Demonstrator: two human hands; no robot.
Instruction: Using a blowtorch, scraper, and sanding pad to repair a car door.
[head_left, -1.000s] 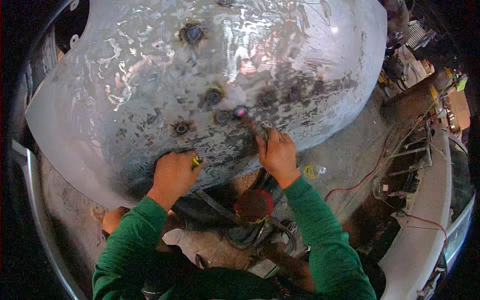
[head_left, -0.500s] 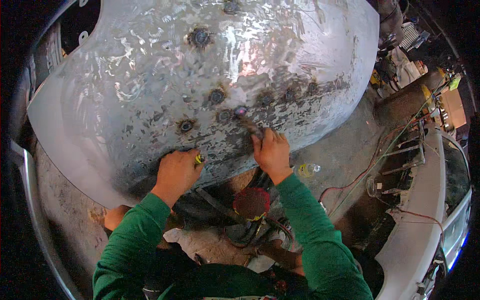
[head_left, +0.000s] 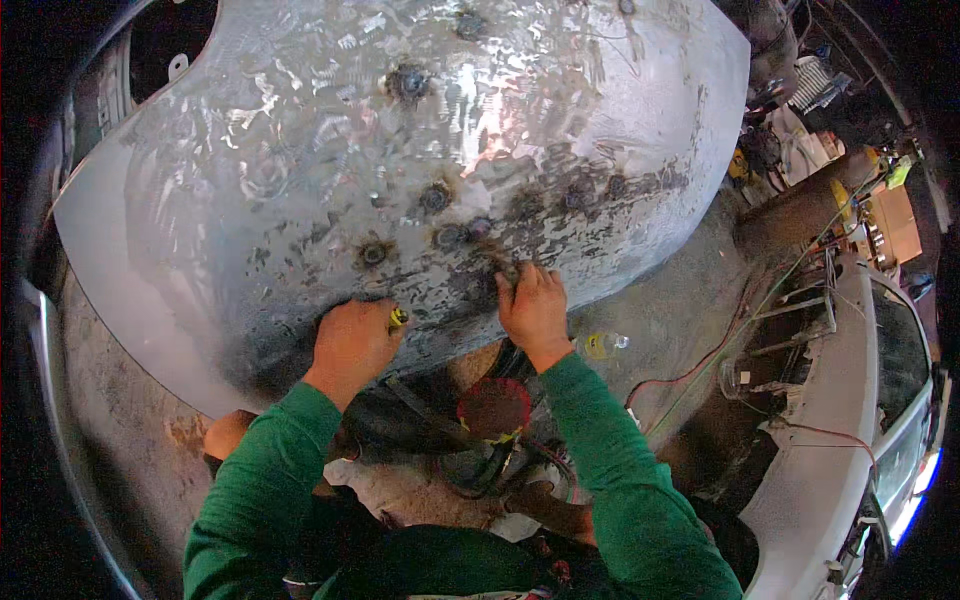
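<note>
A large bare-metal car body panel [head_left: 300, 190] fills the upper middle, dull silver with dark patches and several round scorched spots. My left hand [head_left: 353, 343] rests closed at the panel's near edge, around a small yellow-and-black object [head_left: 398, 317] whose kind I cannot make out. Farther right, my right hand [head_left: 533, 307] is closed on a slim dark tool [head_left: 496, 253]. That tool points away toward a scorched spot [head_left: 481, 228]; motion blurs its far end, so its exact kind does not show.
A dark red disc-shaped thing [head_left: 494, 409] lies below the panel between my forearms. Right of my right wrist is a clear bottle [head_left: 603, 346] with a yellow label. Hoses [head_left: 690, 373] cross the floor toward a light car body part [head_left: 820, 480]. A cardboard box [head_left: 896, 222] stands far right.
My right hand has shifted slightly left with the tool, whose far end is more blurred now. My left hand stays in place. The whole view has turned a little.
</note>
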